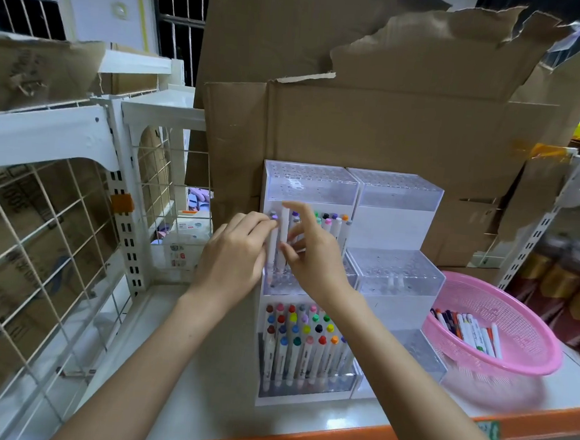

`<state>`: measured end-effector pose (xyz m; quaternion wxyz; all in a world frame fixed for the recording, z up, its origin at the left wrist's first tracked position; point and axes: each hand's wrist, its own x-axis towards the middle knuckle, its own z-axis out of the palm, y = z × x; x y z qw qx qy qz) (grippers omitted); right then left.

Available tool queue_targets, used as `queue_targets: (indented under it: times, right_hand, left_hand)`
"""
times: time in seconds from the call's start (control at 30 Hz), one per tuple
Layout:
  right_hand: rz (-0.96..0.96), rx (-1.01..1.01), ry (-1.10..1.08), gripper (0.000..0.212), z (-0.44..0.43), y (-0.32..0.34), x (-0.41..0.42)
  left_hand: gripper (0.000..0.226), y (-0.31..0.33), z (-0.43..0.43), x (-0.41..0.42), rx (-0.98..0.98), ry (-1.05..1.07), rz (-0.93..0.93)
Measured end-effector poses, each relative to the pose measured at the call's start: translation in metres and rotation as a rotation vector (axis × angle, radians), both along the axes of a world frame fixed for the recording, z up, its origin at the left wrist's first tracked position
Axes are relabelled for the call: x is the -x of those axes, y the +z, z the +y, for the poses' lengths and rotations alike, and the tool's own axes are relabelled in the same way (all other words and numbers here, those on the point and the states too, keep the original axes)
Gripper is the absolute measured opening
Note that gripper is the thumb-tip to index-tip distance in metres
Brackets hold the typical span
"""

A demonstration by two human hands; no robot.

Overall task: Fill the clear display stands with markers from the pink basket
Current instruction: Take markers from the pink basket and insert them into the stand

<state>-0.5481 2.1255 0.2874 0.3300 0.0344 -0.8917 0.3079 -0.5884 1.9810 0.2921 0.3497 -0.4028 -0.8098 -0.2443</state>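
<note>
The left hand (233,253) is pinching a lilac-capped marker (272,242) near its cap with curled fingertips, and the right hand (315,259) is gripping a white marker (283,229) between thumb and middle fingers, with the index finger standing up straight beside the barrel. Both markers are standing nearly upright, just beside each other, with their lower ends going down at the perforated middle tier (275,284) of the left display stand (309,187), directly below the two grips. To seat them well, each hand should be keeping its barrel vertical, feeling for one free hole and pushing straight down, not at an angle, so the tip is not catching on the hole's edge or on the neighbouring marker. It looks wise to be doing one at a time, since the two barrels are almost touching and could be jostling the row of coloured-capped markers (333,223) just beyond the right hand's fingers. The full bottom tier (301,337) is sitting below the wrists. The right display stand (398,224), outward of the right hand, is looking almost empty, and the pink basket (515,314) well off to that side is holding the remaining markers (469,332).
</note>
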Motion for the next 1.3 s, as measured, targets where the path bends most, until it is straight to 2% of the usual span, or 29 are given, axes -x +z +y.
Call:
queue_targets:
  times: [0.43, 0.7, 0.87, 1.0, 1.17, 1.3]
  right_hand:
    - [-0.033, -0.084, -0.041, 0.056, -0.001, -0.011, -0.004]
    - [0.044, -0.122, -0.053, 0.030, 0.000, 0.002, -0.006]
    - [-0.003, -0.247, -0.082, 0.042, 0.004, 0.002, -0.014]
    - [0.032, -0.333, -0.125, 0.057, 0.012, -0.003, -0.022]
    - [0.023, -0.397, -0.228, 0.059, 0.038, -0.006, -0.036]
    - [-0.025, -0.395, -0.286, 0.057, 0.068, -0.006, -0.054]
  left_hand:
    - [0.041, 0.001, -0.001, -0.001, -0.002, -0.010, -0.033]
    - [0.042, 0.000, 0.001, -0.003, -0.009, 0.004, -0.052]
    - [0.044, 0.001, 0.003, -0.008, 0.054, 0.085, -0.042]
    - [0.044, 0.003, 0.008, -0.012, 0.084, 0.160, -0.023]
    - [0.052, 0.001, 0.031, -0.028, 0.161, 0.196, 0.036]
    - [0.052, -0.003, 0.059, -0.043, 0.208, 0.131, 0.052]
